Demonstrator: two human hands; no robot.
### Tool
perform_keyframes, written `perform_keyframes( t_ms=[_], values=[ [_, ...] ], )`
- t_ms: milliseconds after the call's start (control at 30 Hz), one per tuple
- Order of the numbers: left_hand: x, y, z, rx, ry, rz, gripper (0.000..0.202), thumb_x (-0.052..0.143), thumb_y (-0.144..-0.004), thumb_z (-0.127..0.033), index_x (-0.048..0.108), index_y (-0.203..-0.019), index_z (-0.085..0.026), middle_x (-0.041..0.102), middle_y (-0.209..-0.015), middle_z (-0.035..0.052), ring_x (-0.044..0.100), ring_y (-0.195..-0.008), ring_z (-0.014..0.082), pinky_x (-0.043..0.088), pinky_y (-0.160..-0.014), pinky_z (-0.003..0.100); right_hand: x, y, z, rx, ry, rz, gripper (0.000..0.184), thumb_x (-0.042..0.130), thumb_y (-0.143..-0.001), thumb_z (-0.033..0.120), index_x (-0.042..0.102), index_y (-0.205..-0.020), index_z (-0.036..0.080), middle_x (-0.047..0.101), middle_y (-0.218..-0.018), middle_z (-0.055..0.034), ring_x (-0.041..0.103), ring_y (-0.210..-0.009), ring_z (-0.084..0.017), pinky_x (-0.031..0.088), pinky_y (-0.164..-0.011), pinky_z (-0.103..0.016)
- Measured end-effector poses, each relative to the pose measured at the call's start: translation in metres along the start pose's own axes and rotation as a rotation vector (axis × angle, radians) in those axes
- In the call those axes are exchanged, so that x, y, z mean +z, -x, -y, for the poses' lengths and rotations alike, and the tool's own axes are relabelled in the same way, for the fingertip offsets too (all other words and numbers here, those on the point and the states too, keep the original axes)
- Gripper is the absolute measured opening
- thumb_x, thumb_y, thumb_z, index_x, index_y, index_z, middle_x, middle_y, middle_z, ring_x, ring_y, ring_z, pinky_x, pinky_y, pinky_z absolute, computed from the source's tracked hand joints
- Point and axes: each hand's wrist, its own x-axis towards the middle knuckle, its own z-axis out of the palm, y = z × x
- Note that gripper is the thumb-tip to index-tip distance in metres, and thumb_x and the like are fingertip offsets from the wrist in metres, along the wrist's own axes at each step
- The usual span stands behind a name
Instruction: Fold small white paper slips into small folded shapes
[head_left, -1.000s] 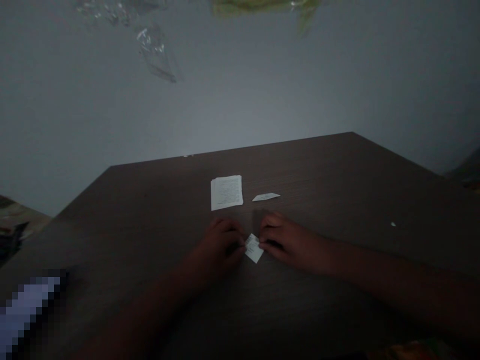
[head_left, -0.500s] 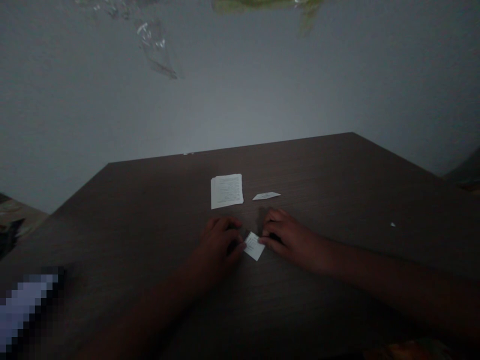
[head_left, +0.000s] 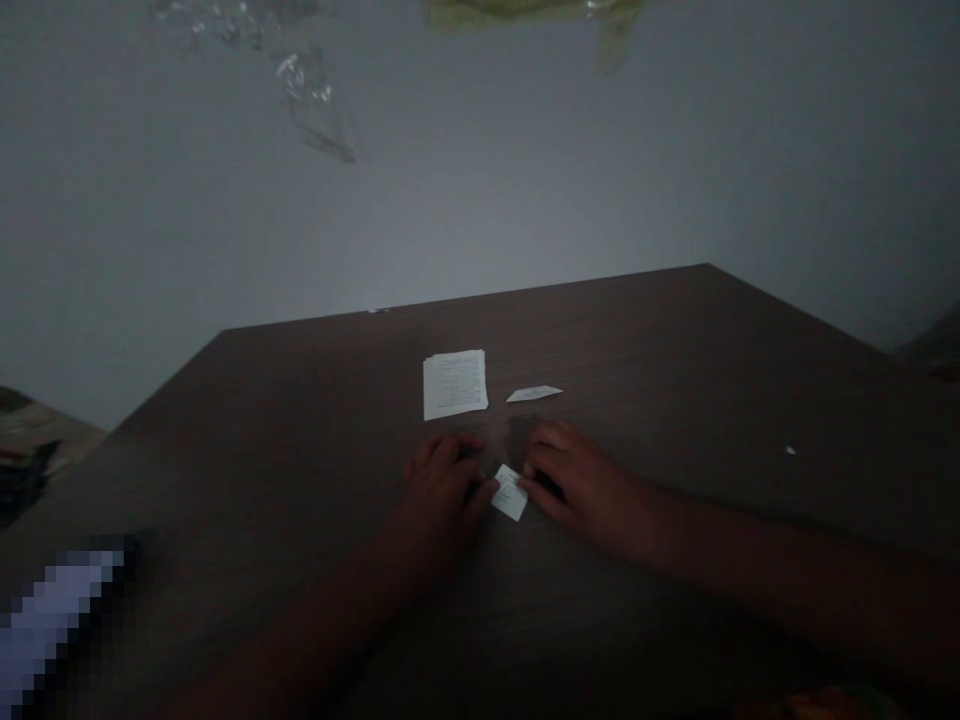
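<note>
Inspection, nearest first: the left hand and right hand lie low on the surface, fingers half curled, neither clenched nor spread flat. Between them is a small white printed paper slip, set at an angle like a diamond, with the left thumb at its left edge and the right fingertips at its upper right corner. This view cannot establish whether either hand is pinching the slip or only touching it. The step in hand is judged to be two-handed fingertip handling of this slip; being small and flat, it calls for a precise, controlled pinch. Ahead of the left hand lies a squared stack of printed paper, and ahead of the right hand a narrow paper scrap, both apart from the slip. A white speck lies well right of the right hand. Beyond the surface stands a grey wall, bearing a patch of clear plastic film.
</note>
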Motion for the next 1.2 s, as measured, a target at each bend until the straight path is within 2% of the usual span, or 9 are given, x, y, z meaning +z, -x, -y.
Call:
perform_keyframes(
  t_ms=[67, 200, 400, 533, 600, 733, 833, 1000, 1200],
  values=[
    [0.000, 0.001, 0.000, -0.006, -0.007, 0.003, 0.021, 0.072, -0.117, -0.028, 0.087, -0.103, -0.027, 0.082, -0.161, 0.0126, 0.072, -0.157, 0.0420, 0.065, -0.131, 0.063, 0.000, 0.004, 0.003, -0.071, 0.054, -0.030, 0.011, 0.073, -0.118, 0.017, 0.082, -0.112, 0.021, 0.082, -0.116, -0.0121, 0.075, -0.108, -0.031, 0.066, -0.097, -0.049],
    [-0.001, 0.001, 0.001, 0.012, 0.023, 0.008, 0.023, 0.068, -0.118, -0.028, 0.087, -0.103, -0.026, 0.082, -0.162, 0.0128, 0.073, -0.156, 0.0408, 0.064, -0.131, 0.063, 0.003, 0.010, 0.007, -0.167, 0.129, 0.000, 0.023, 0.072, -0.116, 0.013, 0.086, -0.132, 0.023, 0.087, -0.123, -0.0127, 0.079, -0.112, -0.033, 0.068, -0.103, -0.052],
    [0.000, 0.003, 0.004, 0.035, 0.109, -0.021, 0.018, 0.076, -0.113, -0.029, 0.082, -0.097, -0.026, 0.082, -0.161, 0.0155, 0.074, -0.153, 0.0464, 0.065, -0.128, 0.072, 0.003, 0.013, 0.006, -0.148, 0.087, 0.081, 0.031, 0.071, -0.118, 0.020, 0.087, -0.144, 0.020, 0.088, -0.136, -0.0184, 0.082, -0.121, -0.037, 0.070, -0.112, -0.060],
    [0.000, 0.004, 0.005, 0.052, 0.160, -0.048, 0.008, 0.081, -0.109, -0.031, 0.084, -0.102, -0.028, 0.082, -0.159, 0.0123, 0.075, -0.152, 0.0442, 0.065, -0.130, 0.069, 0.001, 0.013, 0.005, -0.140, 0.023, 0.103, 0.036, 0.071, -0.121, 0.023, 0.085, -0.154, 0.022, 0.088, -0.141, -0.0190, 0.081, -0.128, -0.039, 0.069, -0.118, -0.063],
    [-0.001, 0.004, 0.005, 0.050, 0.153, -0.044, 0.007, 0.081, -0.110, -0.029, 0.086, -0.113, -0.028, 0.082, -0.158, 0.0124, 0.075, -0.153, 0.0440, 0.064, -0.131, 0.068, 0.000, 0.013, 0.005, -0.143, 0.030, 0.109, 0.035, 0.072, -0.120, 0.021, 0.086, -0.152, 0.020, 0.088, -0.141, -0.0194, 0.081, -0.129, -0.039, 0.069, -0.118, -0.062],
    [0.000, 0.002, 0.003, 0.042, 0.121, -0.025, 0.026, 0.080, -0.110, -0.028, 0.087, -0.134, -0.029, 0.082, -0.158, 0.0127, 0.074, -0.154, 0.0463, 0.063, -0.131, 0.070, 0.000, 0.009, 0.001, -0.167, 0.018, 0.122, 0.034, 0.070, -0.116, 0.010, 0.087, -0.143, 0.021, 0.089, -0.139, -0.0156, 0.082, -0.126, -0.035, 0.069, -0.118, -0.056],
    [0.002, 0.000, 0.002, 0.042, 0.098, -0.008, 0.026, 0.079, -0.110, -0.029, 0.089, -0.134, -0.031, 0.081, -0.159, 0.0123, 0.072, -0.155, 0.0472, 0.061, -0.131, 0.071, 0.001, 0.006, -0.005, -0.157, -0.068, 0.109, 0.030, 0.070, -0.116, 0.006, 0.088, -0.132, 0.024, 0.089, -0.134, -0.0108, 0.082, -0.124, -0.030, 0.068, -0.120, -0.051],
    [0.001, -0.001, 0.000, 0.047, 0.103, -0.002, 0.025, 0.078, -0.109, -0.029, 0.086, -0.133, -0.031, 0.080, -0.161, 0.0121, 0.071, -0.155, 0.0461, 0.059, -0.133, 0.070, 0.003, 0.003, -0.011, -0.123, -0.144, 0.095, 0.020, 0.070, -0.119, 0.010, 0.086, -0.118, 0.023, 0.088, -0.119, -0.0089, 0.083, -0.114, -0.028, 0.068, -0.117, -0.051],
    [-0.003, -0.002, 0.000, 0.059, 0.138, 0.002, 0.026, 0.084, -0.105, -0.026, 0.086, -0.130, -0.033, 0.080, -0.165, 0.0107, 0.069, -0.158, 0.0447, 0.057, -0.135, 0.069, 0.001, 0.003, -0.010, -0.149, -0.128, 0.076, 0.018, 0.067, -0.124, 0.017, 0.084, -0.119, 0.023, 0.086, -0.117, -0.0099, 0.081, -0.113, -0.028, 0.070, -0.113, -0.050]
  ],
)
